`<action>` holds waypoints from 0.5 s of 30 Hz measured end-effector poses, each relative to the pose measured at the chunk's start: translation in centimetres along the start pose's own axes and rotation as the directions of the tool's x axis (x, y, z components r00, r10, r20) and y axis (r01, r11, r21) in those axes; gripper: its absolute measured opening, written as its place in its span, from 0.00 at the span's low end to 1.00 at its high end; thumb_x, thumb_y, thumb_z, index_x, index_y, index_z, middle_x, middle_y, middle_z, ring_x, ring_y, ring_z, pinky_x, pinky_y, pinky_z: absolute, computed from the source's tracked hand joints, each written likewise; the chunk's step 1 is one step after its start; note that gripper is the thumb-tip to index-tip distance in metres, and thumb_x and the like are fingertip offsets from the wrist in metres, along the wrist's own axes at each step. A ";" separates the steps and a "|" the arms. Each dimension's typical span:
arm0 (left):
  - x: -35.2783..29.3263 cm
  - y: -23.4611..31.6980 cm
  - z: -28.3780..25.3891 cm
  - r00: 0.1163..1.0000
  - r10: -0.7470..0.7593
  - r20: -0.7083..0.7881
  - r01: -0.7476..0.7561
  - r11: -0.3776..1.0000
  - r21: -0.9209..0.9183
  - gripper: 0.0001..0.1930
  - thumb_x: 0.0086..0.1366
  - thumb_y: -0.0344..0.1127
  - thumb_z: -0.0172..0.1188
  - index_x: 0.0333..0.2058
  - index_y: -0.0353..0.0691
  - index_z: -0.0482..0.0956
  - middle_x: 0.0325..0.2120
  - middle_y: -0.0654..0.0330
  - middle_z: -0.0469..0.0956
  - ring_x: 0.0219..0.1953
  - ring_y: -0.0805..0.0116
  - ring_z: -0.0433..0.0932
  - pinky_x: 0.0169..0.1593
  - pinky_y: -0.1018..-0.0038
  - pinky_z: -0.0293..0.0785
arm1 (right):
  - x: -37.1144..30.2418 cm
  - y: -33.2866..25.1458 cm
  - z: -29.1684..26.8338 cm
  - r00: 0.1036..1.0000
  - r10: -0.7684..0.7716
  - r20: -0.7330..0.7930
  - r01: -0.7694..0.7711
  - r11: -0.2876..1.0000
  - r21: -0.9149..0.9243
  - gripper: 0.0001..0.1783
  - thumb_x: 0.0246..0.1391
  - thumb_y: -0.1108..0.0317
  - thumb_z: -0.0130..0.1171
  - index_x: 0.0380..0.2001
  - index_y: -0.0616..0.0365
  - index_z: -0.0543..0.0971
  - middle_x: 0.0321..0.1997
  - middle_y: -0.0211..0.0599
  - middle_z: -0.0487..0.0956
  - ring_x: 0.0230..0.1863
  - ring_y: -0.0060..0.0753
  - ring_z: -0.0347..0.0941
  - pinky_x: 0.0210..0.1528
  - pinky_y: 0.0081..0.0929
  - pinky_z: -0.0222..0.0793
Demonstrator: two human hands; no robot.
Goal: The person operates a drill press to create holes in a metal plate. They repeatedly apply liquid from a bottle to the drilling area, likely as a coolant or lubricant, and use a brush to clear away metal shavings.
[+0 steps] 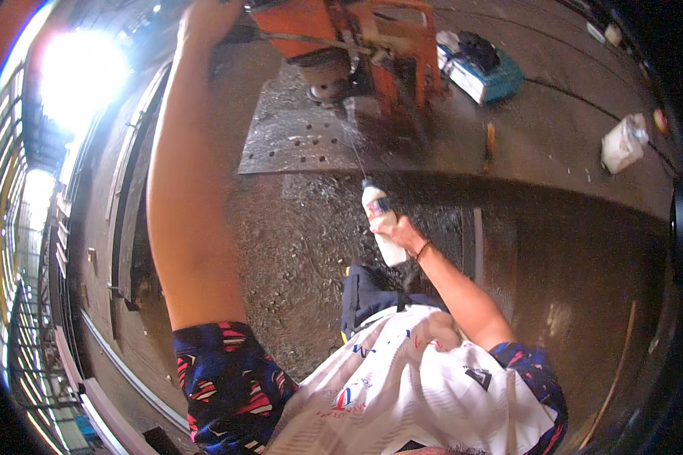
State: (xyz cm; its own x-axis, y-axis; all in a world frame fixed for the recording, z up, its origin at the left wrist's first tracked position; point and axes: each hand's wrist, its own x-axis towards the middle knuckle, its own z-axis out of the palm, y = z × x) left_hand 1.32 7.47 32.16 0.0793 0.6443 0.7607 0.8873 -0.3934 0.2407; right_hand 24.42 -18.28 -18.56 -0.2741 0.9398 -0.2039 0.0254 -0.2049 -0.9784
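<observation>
My right hand [402,233] is wrapped around a white plastic squeeze bottle [388,246] with a dark nozzle, tilted up and away from me. A thin stream of liquid runs from the nozzle toward the cutting end of an orange drilling machine [303,34]. That machine stands over a wet metal plate [269,140] with several round holes. My left arm reaches far forward, and my left hand [207,23], partly blurred at the top edge, is closed on a dark handle [239,33] at the machine's left side.
Right of the machine lies a teal and white box [484,80] with a dark cloth on top. A white plastic container [624,144] stands farther right, with a cable [569,89] running behind. Metal shavings litter the wet ground [273,250] below the plate. Long steel beams [121,197] lie at left.
</observation>
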 end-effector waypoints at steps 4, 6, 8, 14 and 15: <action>-7.0 0.6 -1.0 0.960 0.024 -0.281 -0.088 0.972 -0.218 0.20 0.63 0.47 0.58 0.45 0.35 0.79 0.37 0.50 0.80 0.40 0.55 0.78 0.49 0.63 0.71 | -3.4 -6.1 0.0 0.936 -0.147 -0.319 0.236 0.937 0.259 0.28 0.40 0.70 0.73 0.45 0.57 0.72 0.41 0.33 0.80 0.40 0.28 0.77 0.41 0.30 0.76; -14.0 4.6 -0.5 0.927 -0.129 -0.353 -0.014 0.927 -0.375 0.15 0.66 0.39 0.57 0.46 0.33 0.77 0.39 0.52 0.80 0.41 0.62 0.77 0.49 0.69 0.71 | -4.5 -8.0 -3.1 0.833 -0.248 -0.495 0.411 0.876 0.252 0.31 0.40 0.71 0.73 0.48 0.57 0.69 0.43 0.35 0.78 0.42 0.29 0.77 0.42 0.31 0.77; -23.8 3.8 -0.7 0.991 -0.067 -0.115 0.029 0.952 -0.304 0.11 0.68 0.37 0.56 0.36 0.32 0.76 0.27 0.60 0.75 0.31 0.69 0.72 0.36 0.73 0.69 | -4.2 -7.5 -7.7 0.724 -0.258 -0.640 0.405 0.910 0.092 0.35 0.38 0.72 0.74 0.50 0.58 0.67 0.45 0.36 0.78 0.44 0.32 0.77 0.47 0.34 0.76; -60.4 -5.0 -0.2 0.289 -0.480 0.828 0.830 0.557 0.033 0.08 0.62 0.34 0.59 0.34 0.33 0.79 0.30 0.55 0.81 0.33 0.65 0.78 0.39 0.68 0.73 | -0.2 -10.2 -19.1 0.404 -0.360 -0.841 0.032 0.924 -0.380 0.42 0.33 0.59 0.77 0.52 0.60 0.70 0.48 0.48 0.79 0.49 0.45 0.77 0.51 0.38 0.71; -65.6 -5.9 -1.7 0.057 -0.440 0.896 0.949 0.303 0.088 0.08 0.60 0.31 0.60 0.36 0.33 0.79 0.33 0.54 0.81 0.36 0.65 0.79 0.41 0.68 0.73 | 1.3 -8.8 -21.0 0.403 -0.382 -0.832 0.007 0.910 -0.415 0.44 0.33 0.58 0.77 0.54 0.60 0.68 0.50 0.48 0.79 0.50 0.47 0.76 0.52 0.39 0.71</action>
State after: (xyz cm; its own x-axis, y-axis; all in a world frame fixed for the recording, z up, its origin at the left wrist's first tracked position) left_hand -9.90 -33.60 -18.18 0.0215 0.7978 -0.6025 0.3841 0.5498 0.7417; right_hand 44.01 -9.54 -10.93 0.6792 0.6847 0.2645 0.4198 -0.0668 -0.9051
